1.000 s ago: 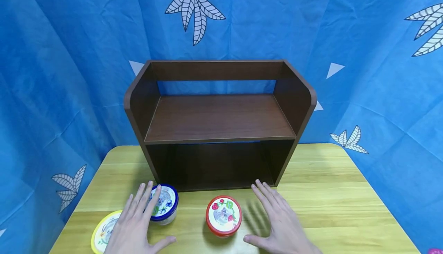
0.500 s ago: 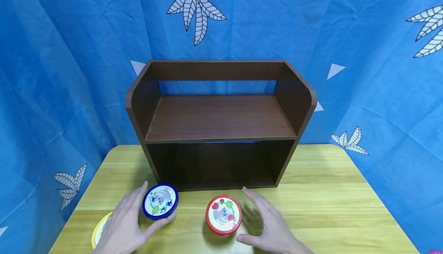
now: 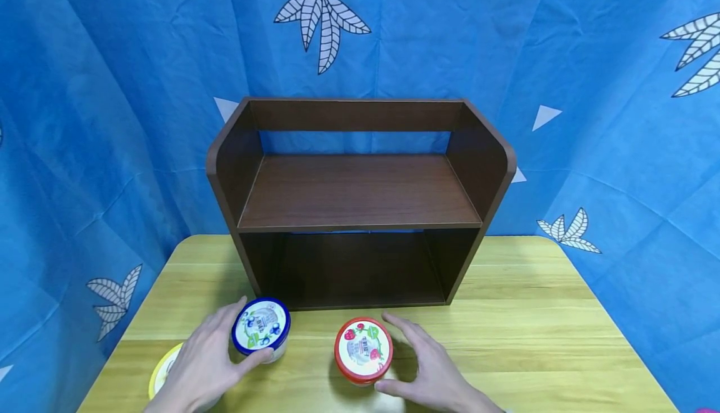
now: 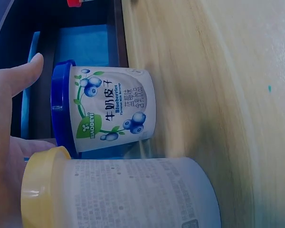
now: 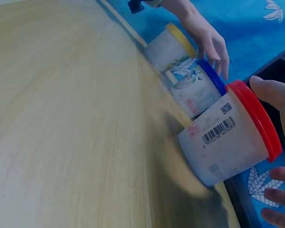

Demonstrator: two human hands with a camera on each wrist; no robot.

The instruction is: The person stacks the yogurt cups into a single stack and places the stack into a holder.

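Head view: a dark brown shelf (image 3: 360, 191) stands on a pale wooden table (image 3: 540, 344); just in front of its left front corner we log the blue-lidded tub (image 3: 260, 327), in front of its middle the red-lidded tub (image 3: 363, 352), and farther out, front-left of the shelf, the yellow-lidded tub (image 3: 158, 376), partly hidden. Near the shelf's left corner we see the left hand (image 3: 205, 358) arched about the blue-lidded tub, thumb and fingers apart, contact we cannot tell. In front of the shelf's right end, the right hand (image 3: 432, 370), well apart from the other, has thumb and fingers spread at the red-lidded tub's side; again we cannot confirm touch.
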